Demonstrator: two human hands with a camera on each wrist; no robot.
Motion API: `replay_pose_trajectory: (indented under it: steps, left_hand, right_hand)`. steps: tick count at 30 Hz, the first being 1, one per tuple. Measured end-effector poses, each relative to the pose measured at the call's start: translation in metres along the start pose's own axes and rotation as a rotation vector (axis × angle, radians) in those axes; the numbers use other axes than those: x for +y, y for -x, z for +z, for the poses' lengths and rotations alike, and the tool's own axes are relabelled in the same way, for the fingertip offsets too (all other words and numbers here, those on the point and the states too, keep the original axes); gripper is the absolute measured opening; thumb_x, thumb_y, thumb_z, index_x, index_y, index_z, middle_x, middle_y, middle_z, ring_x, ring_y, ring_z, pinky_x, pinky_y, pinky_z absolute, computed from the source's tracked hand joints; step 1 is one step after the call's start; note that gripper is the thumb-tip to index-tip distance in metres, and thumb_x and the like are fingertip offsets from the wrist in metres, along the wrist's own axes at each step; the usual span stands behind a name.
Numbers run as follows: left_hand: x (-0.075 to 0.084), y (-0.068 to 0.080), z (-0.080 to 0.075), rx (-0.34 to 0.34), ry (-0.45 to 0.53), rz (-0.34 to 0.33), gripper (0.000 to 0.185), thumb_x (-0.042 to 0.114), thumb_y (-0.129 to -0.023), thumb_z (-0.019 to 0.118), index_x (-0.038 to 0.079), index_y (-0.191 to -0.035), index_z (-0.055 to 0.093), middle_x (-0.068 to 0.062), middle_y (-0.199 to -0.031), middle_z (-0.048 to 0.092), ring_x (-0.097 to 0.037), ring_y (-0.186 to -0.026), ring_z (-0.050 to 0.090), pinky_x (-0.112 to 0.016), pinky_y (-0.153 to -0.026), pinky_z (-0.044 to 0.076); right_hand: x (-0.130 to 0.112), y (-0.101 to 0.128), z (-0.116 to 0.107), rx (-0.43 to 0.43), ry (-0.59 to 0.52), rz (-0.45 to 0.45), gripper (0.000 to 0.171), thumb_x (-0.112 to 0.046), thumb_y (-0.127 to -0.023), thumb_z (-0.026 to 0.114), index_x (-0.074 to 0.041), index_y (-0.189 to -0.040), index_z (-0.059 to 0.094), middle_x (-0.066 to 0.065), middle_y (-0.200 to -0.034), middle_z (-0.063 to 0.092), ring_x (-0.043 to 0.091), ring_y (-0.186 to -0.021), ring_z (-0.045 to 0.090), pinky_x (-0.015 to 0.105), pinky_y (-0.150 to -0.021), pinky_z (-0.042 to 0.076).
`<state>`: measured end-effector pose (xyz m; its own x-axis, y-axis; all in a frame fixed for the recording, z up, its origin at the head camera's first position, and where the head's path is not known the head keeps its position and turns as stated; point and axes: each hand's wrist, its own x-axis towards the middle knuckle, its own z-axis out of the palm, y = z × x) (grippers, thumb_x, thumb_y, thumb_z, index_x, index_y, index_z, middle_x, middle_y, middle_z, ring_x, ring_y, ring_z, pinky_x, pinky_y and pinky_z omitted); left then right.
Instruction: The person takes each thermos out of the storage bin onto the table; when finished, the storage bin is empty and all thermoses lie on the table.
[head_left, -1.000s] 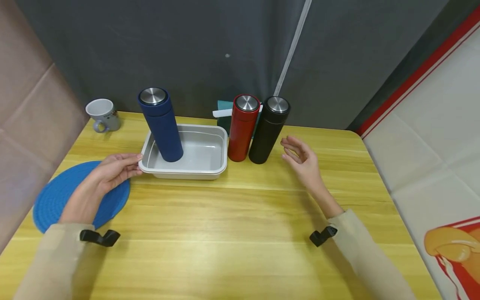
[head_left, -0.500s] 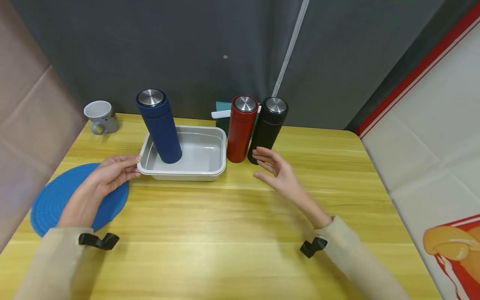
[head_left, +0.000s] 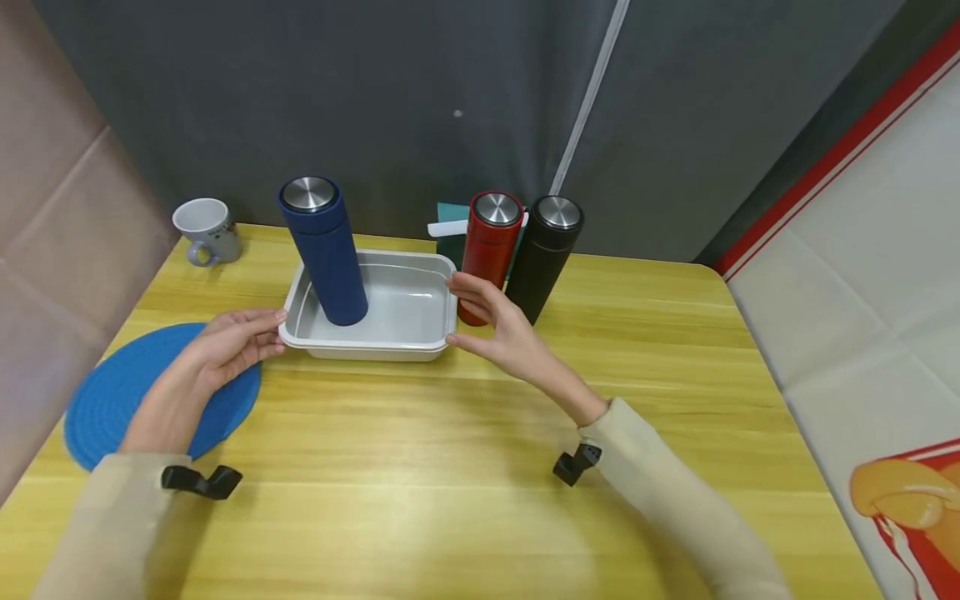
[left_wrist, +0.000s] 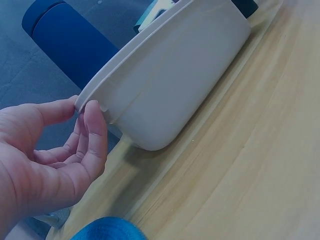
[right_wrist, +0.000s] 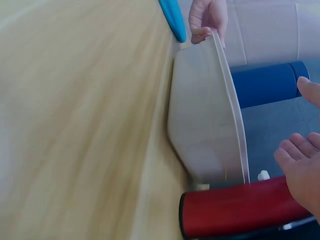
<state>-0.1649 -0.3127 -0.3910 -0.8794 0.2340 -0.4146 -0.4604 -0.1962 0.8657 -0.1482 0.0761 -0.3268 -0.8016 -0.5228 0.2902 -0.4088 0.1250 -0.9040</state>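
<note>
The tray (head_left: 408, 312) sits left of center in the frame, its base apparently flat on the table (head_left: 375, 450), with the blue bottle (head_left: 327, 258) standing inside toward its left end. The left hand (head_left: 228, 346) pinches the tray's left rim, thumb on top and fingers beneath, as the left wrist view shows; the jutting lip probably makes this the handiest place to grip, and the hold seems to steady the end where the bottle's weight lies. The right hand (head_left: 506, 333) is spread wide, thumb well apart from the fingers, and holds nothing. In the head view its tips overlap the tray's right rim, but the right wrist view shows a gap, so it looks near the rim rather than touching. That wide shape seems suited to the tray's short end, facing the left hand across its length. The red bottle (head_left: 489, 246) stands just beyond the right hand, close beside the tray's right end; whether the 2 touch I cannot tell. The black bottle (head_left: 542, 262) stands next to it on the right, both upright on their bases. Behind these 2, a teal object (head_left: 452, 212) and a white bar (head_left: 447, 227) are mostly hidden. The mug (head_left: 213, 237) stands at upper left near the wall, and the blue mat (head_left: 127, 383) lies at lower left, under the reach of the left arm.
</note>
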Motion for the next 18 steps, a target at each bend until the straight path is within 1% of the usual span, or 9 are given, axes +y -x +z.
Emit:
replay_pose_trajectory:
  steps: [3,5,7,11,13,18]
  left_hand:
    - [0.0,-0.001,0.001,-0.001,0.004,-0.005,0.014,0.019,-0.098,0.06,0.017,-0.092,0.072,-0.003,-0.085,0.067,-0.011,-0.076,0.063,-0.021,-0.07,0.056]
    - [-0.001,-0.001,0.002,-0.001,0.003,-0.005,0.014,0.019,-0.098,0.06,0.016,-0.091,0.072,-0.003,-0.085,0.067,-0.012,-0.076,0.063,-0.022,-0.069,0.056]
    - [-0.001,-0.001,0.002,-0.005,-0.005,-0.003,0.014,0.018,-0.098,0.059,0.016,-0.091,0.072,-0.003,-0.084,0.067,-0.011,-0.075,0.063,-0.021,-0.069,0.056]
    - [-0.002,-0.002,0.002,-0.009,-0.011,-0.003,0.014,0.019,-0.098,0.059,0.015,-0.092,0.071,-0.002,-0.085,0.067,-0.012,-0.076,0.064,-0.022,-0.07,0.056]
    - [-0.002,-0.002,0.001,-0.005,-0.006,-0.003,0.014,0.018,-0.098,0.059,0.015,-0.092,0.071,-0.002,-0.085,0.068,-0.012,-0.076,0.064,-0.022,-0.07,0.056]
    - [-0.002,-0.003,-0.001,-0.008,0.009,0.004,0.014,0.018,-0.098,0.058,0.016,-0.092,0.071,-0.003,-0.085,0.067,-0.012,-0.076,0.064,-0.022,-0.069,0.056]
  right_hand:
    - [-0.002,-0.011,0.005,-0.008,-0.001,0.0,0.072,0.01,-0.082,0.071,0.011,-0.142,0.032,0.027,-0.144,0.04,0.038,-0.132,0.041,0.049,-0.111,0.035]
    - [0.003,-0.02,0.009,-0.011,-0.008,0.001,0.072,0.009,-0.083,0.071,0.012,-0.143,0.031,0.028,-0.144,0.04,0.037,-0.133,0.04,0.048,-0.113,0.033]
    - [0.013,-0.029,0.012,-0.012,-0.01,0.005,0.072,0.006,-0.084,0.071,0.009,-0.144,0.031,0.025,-0.146,0.04,0.033,-0.134,0.04,0.044,-0.114,0.033]
    - [0.03,-0.048,0.021,-0.006,-0.01,0.026,0.073,-0.001,-0.084,0.074,0.001,-0.146,0.034,0.015,-0.148,0.041,0.021,-0.135,0.041,0.03,-0.113,0.033]
    - [0.033,-0.058,0.025,-0.007,0.001,0.024,0.073,-0.004,-0.084,0.075,-0.002,-0.145,0.035,0.012,-0.147,0.042,0.017,-0.134,0.042,0.025,-0.112,0.034]
    - [0.035,-0.083,0.037,-0.008,0.058,0.014,0.075,-0.009,-0.084,0.077,-0.001,-0.145,0.035,0.012,-0.148,0.041,0.015,-0.135,0.041,0.02,-0.11,0.034]
